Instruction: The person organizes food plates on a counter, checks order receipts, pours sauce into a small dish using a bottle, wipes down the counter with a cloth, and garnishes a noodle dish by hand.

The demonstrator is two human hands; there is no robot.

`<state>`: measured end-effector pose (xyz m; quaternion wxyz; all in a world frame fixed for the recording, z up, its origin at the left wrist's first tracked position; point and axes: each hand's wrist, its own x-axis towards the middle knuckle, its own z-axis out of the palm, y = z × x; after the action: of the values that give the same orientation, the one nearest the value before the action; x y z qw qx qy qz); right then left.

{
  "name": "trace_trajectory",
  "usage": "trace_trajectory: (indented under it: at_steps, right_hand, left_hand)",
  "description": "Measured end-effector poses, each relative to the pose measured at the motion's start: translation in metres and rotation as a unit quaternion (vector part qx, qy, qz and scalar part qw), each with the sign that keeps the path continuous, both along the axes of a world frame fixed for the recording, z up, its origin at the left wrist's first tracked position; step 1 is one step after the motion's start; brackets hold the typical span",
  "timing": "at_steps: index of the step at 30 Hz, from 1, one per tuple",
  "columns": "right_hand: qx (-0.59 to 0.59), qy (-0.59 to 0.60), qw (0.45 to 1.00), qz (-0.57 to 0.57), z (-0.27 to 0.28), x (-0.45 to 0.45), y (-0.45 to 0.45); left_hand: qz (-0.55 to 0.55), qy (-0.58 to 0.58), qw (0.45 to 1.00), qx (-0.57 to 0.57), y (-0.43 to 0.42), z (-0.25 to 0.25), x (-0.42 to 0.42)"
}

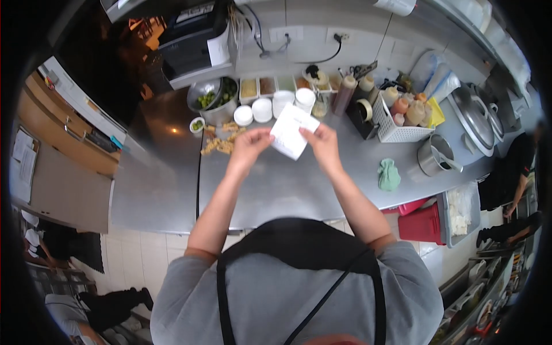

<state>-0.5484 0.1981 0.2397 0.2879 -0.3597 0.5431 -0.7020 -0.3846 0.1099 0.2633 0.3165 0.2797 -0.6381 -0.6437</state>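
A white paper slip (293, 135) with faint print is held up over the steel counter (270, 190). My left hand (250, 148) pinches its left edge. On the opposite edge, my right hand (322, 144) grips it between thumb and fingers. Just left of my left hand lie several pale brown wooden-looking pieces (215, 144), whose kind I cannot make out. Behind the slip stand stacks of small white bowls (263, 109). A little cup of green pieces (197, 125) sits near a steel bowl (221, 115) holding more green pieces.
A white basket of squeeze bottles (402, 132) stands to the right, near a green cloth (388, 175) and a steel pot (431, 158). Ingredient tubs (267, 86) line the back. A black printer (192, 43) sits above at left. Other people are at both sides.
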Motion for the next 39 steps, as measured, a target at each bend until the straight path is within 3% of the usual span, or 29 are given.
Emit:
trace_trajectory:
  at_steps: [7, 16, 19, 25, 39]
  right_hand:
    - [-0.063, -0.024, 0.998, 0.003, 0.048, 0.010, 0.011]
    - [-0.050, 0.027, 0.998, -0.005, 0.047, 0.014, 0.010]
    - [-0.086, 0.046, 0.995, -0.028, 0.061, 0.007, 0.003]
    - [-0.121, 0.095, 0.987, -0.040, 0.092, 0.003, -0.004]
    - [-0.130, 0.151, 0.978, -0.062, 0.100, 0.003, -0.008]
  left_hand:
    - [0.030, -0.006, 0.997, -0.065, -0.003, 0.031, 0.005]
    - [0.051, -0.007, 0.986, -0.161, -0.016, 0.056, 0.011]
    - [0.047, -0.026, 0.994, -0.100, -0.007, 0.053, 0.013]
    - [0.014, 0.018, 0.996, -0.082, 0.007, 0.043, 0.007]
    - [-0.008, 0.030, 0.998, -0.061, 0.012, 0.052, 0.010]
